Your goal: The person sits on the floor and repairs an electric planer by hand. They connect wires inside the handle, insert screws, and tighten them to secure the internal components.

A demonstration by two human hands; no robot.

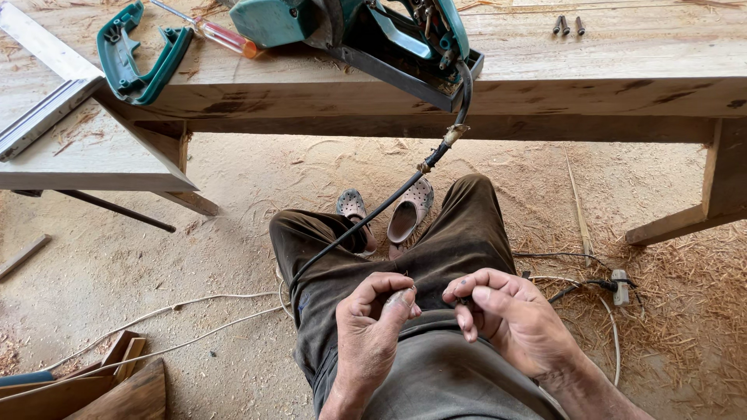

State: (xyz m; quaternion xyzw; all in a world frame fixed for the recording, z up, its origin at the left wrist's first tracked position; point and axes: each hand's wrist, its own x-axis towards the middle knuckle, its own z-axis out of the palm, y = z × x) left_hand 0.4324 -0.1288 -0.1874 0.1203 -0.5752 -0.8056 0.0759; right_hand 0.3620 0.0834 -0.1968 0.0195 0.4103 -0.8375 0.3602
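I sit with my knees in dark trousers below the camera. My left hand (373, 327) and my right hand (506, 311) meet over my lap, each pinching an end of a black power cable (366, 225). The cable runs up from my hands to a teal power tool (366, 31) lying on the wooden workbench (622, 78). A taped joint shows on the cable just under the bench edge. What lies between my fingertips is too small to make out.
On the bench are a teal tool handle (132, 54), an orange-handled screwdriver (222, 35) and three dark screws (568, 26). Two clogs (389, 214) sit on the sawdust floor. White wires (171, 311), a small plug block (620, 286) and wood offcuts (117, 385) lie around me.
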